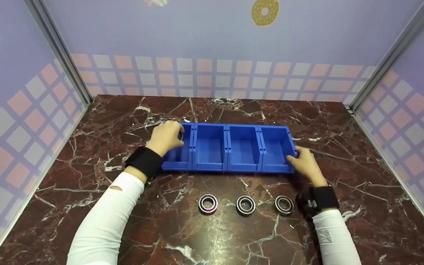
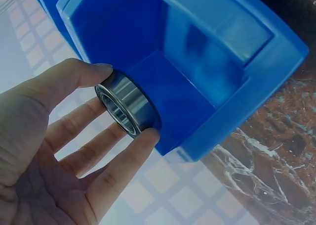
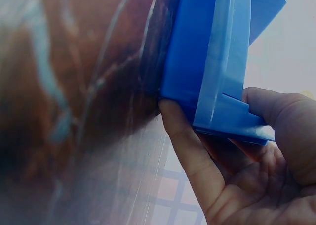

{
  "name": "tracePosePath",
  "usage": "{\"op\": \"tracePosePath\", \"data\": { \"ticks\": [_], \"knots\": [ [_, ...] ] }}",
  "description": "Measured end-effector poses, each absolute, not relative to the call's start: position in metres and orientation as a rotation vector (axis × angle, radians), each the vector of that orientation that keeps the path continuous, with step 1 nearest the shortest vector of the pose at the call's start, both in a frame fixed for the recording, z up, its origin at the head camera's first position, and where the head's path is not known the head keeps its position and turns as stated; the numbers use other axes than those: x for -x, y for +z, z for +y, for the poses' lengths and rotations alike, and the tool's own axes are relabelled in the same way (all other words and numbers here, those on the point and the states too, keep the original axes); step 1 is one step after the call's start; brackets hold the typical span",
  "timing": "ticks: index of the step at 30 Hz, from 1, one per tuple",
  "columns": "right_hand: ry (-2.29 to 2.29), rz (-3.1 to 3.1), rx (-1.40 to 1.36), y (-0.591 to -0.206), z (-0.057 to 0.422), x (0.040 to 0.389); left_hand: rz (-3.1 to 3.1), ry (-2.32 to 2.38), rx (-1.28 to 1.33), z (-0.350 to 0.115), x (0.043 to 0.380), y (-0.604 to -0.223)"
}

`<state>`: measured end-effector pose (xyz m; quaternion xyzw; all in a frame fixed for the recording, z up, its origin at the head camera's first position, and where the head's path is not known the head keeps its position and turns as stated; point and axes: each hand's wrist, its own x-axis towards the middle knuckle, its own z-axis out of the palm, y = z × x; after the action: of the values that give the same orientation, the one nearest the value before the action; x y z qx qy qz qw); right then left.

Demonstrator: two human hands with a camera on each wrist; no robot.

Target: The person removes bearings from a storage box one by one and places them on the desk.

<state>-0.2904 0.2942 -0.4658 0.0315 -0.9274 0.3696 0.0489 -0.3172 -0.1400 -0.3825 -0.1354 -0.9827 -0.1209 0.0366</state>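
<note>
My left hand (image 1: 166, 137) pinches a metal ball bearing (image 2: 129, 104) between thumb and fingers, over the leftmost compartment of a blue four-part bin (image 1: 209, 166). In the left wrist view the bearing is tilted at that compartment's opening, its ring facing my palm. My right hand (image 1: 305, 162) grips the right end wall of the bin, thumb on the inner side and fingers along the outside, as the right wrist view (image 3: 232, 111) shows. Three more bearings lie flat in a row in front of the bin: left bearing (image 1: 208, 204), middle bearing (image 1: 246, 205), right bearing (image 1: 283, 205).
The bin stands on a dark red marbled tabletop (image 1: 153, 221). Purple panels with pink and white squares close off the back (image 1: 212, 40) and both sides, joined by grey metal posts (image 1: 63, 51) at the corners.
</note>
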Motion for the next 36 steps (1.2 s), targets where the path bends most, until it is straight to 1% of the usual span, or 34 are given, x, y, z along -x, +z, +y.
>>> {"op": "tracePosePath", "data": {
  "ticks": [19, 36],
  "knots": [
    [1.113, -2.819, -0.107, -0.466, 0.294, 0.29, -2.959, -0.343, 0.467, -0.139, 0.303, -0.371],
    [1.111, -2.824, -0.11, -0.466, 0.295, 0.29, -2.944, -0.321, 0.507, -0.141, 0.28, -0.362]
  ]
}}
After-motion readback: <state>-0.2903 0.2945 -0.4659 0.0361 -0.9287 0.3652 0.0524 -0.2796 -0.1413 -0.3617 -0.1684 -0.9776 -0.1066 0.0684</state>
